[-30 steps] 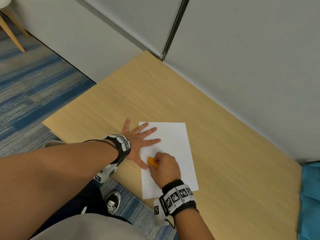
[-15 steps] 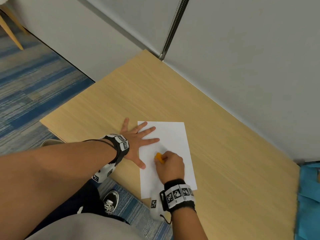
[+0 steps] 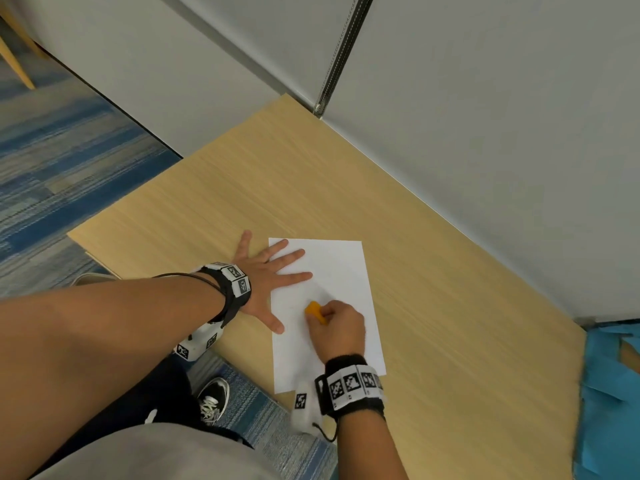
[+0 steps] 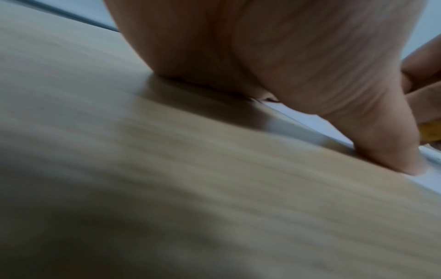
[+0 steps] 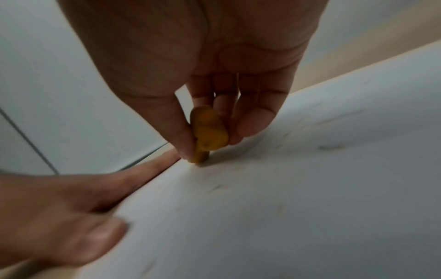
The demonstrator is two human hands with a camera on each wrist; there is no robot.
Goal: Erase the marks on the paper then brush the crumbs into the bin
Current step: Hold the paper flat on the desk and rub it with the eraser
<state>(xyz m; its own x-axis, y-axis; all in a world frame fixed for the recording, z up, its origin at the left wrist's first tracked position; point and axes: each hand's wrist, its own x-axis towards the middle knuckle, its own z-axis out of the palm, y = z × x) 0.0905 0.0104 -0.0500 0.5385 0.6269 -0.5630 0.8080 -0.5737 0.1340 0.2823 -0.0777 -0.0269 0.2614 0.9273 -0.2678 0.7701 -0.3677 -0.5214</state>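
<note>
The wooden table (image 3: 433,289) was the biggest thing, pushed against grey wall panels (image 3: 485,98), with blue striped carpet (image 3: 62,161) on the floor at 9 o'clock. Something blue (image 3: 613,393) sat past the table's edge at 4 o'clock; it may have been the bin, but that was hard to tell.

The white paper (image 3: 339,271) lay flat near the front edge of the table. The left hand (image 3: 263,282) lay flat at the paper's 9 o'clock side, fingers spread wide and straight, with some fingers and the thumb on the sheet. It held nothing. It was likely pressing down so the paper would not slide or crumple while it was rubbed.

The right hand (image 3: 337,327) was over the middle of the paper. Its thumb and fingers (image 5: 253,120) were bent in and pinched a small orange eraser (image 5: 207,132), with the bottom tip touching the paper. Holding it low and tight probably gave a hard, steady rub.

Faint grey marks (image 5: 331,147) and tiny crumbs showed on the paper, so the erasing looked unfinished, and the brushing had not begun.
</note>
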